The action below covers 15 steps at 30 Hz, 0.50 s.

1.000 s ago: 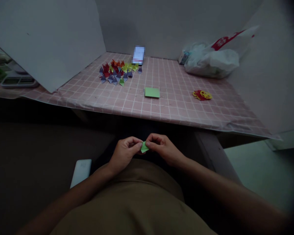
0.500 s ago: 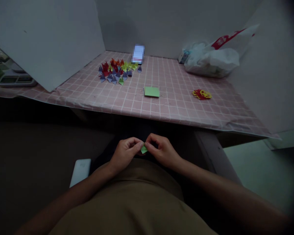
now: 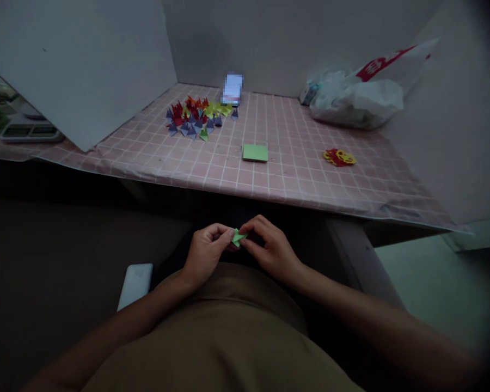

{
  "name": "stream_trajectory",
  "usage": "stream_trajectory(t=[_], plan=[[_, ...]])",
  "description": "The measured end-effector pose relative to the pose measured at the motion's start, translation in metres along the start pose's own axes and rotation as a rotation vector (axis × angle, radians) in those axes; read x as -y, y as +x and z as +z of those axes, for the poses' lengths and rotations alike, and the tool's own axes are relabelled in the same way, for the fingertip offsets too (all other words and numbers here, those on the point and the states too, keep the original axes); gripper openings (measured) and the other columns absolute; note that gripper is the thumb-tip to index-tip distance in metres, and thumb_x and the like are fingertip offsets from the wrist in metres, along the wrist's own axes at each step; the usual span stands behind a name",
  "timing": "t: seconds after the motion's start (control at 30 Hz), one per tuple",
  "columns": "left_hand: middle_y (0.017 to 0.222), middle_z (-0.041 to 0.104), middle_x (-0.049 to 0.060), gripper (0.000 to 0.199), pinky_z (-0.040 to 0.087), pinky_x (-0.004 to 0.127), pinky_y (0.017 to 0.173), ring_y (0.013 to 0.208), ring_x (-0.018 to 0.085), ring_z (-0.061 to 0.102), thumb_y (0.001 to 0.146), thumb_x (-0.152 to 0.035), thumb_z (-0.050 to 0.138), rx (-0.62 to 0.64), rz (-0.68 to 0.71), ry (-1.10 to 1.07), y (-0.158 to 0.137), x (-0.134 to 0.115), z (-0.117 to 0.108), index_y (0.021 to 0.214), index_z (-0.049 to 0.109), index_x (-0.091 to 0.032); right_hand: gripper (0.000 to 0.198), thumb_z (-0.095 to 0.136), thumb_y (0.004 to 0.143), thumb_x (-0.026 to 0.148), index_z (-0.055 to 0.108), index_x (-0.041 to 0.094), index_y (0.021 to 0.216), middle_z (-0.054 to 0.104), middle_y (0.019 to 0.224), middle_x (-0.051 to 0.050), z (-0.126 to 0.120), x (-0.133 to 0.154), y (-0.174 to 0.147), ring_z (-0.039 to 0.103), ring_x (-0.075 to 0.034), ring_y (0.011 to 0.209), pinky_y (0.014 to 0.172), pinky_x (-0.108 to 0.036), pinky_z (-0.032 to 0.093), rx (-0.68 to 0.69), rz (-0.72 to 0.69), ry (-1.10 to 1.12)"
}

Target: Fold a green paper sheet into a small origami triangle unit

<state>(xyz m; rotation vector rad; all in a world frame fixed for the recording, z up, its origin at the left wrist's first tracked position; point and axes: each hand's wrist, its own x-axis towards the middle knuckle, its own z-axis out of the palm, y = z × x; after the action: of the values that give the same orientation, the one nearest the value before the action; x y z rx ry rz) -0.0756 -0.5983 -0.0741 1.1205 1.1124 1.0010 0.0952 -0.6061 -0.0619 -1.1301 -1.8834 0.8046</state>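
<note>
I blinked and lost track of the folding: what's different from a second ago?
The green paper, a flatter folded piece before, now shows spread, pointed flaps. The left hand and right hand have shifted slightly toward the table, both keeping hold of the paper. The green stack, folded paper figures and plastic bag stayed put.

L hand (image 3: 202, 255) & R hand (image 3: 276, 251): both raised in front of torso (image 3: 228, 348), approx. at ctr., fingertips close tog. L forearm (image 3: 136, 326): bare, runs from lower L up & inward; wrist approx. straight. L thumb (image 3: 224, 240) & index finger: closed in pinch; remaining L fingers curled beneath, partly hidden. R forearm (image 3: 363, 305): bare, runs from lower R up & inward. R index finger (image 3: 251, 224): arched, tip opp. R thumb (image 3: 252, 248), which points toward L hand.
</note>
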Motion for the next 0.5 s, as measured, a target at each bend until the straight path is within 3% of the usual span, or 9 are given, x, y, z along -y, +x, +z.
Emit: stream_trajectory(t=[0.5], plan=[[0.069, 0.067, 0.000, 0.018, 0.051, 0.025, 0.066, 0.066, 0.014, 0.061, 0.080, -0.032, 0.065, -0.010, 0.042, 0.023, 0.0007, 0.0019, 0.0032, 0.076, 0.068, -0.015, 0.011, 0.057, 0.086, 0.012, 0.056, 0.019, 0.078, 0.053, 0.083, -0.003, 0.0002, -0.0003, 0.0003, 0.052, -0.016, 0.078, 0.070, -0.029, 0.043, 0.000, 0.006, -0.008]])
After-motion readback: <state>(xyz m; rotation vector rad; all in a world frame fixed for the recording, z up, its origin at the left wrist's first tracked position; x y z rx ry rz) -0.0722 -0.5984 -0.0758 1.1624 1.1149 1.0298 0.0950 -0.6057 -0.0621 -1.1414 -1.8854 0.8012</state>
